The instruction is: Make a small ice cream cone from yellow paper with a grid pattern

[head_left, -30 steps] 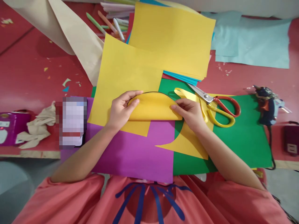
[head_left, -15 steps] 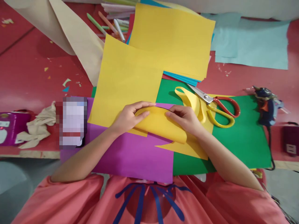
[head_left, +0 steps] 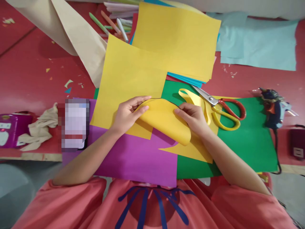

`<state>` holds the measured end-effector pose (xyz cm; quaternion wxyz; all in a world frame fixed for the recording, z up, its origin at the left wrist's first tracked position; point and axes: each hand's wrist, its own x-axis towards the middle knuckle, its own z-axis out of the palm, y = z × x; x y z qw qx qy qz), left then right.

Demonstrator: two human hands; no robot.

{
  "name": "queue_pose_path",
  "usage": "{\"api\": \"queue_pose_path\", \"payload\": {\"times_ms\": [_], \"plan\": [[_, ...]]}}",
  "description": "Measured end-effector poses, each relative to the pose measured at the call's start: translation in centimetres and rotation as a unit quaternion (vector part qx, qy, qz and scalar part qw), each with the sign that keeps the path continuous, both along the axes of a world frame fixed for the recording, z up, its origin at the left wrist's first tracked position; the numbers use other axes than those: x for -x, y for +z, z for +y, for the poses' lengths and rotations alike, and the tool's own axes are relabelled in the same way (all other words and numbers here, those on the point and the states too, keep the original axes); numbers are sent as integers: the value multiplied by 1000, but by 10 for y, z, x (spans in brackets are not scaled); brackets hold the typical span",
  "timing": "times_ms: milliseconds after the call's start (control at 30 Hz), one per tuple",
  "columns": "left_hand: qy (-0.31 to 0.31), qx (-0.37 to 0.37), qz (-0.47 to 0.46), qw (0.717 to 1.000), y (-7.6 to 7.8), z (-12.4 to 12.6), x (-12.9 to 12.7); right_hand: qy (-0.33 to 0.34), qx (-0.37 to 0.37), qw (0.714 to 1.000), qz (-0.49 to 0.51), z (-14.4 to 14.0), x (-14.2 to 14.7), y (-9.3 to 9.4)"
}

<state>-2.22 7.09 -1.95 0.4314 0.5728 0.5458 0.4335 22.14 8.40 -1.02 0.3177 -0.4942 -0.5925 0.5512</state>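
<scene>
Since half a second ago, both hands have lifted the folded yellow paper piece (head_left: 164,122) slightly, its dark-lined curved edge now showing. Left hand (head_left: 126,116) pinches its left end; right hand (head_left: 194,119) grips the right side (fingers curled on it). It sits over purple sheet (head_left: 133,159), near scissors (head_left: 220,106).
</scene>
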Motion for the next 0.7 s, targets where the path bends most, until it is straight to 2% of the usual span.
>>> {"api": "queue_pose_path", "payload": {"times_ms": [700], "plan": [[-10, -29, 50, 998, 3, -1, 2, -1, -3, 1000, -20, 3, 0, -2]]}}
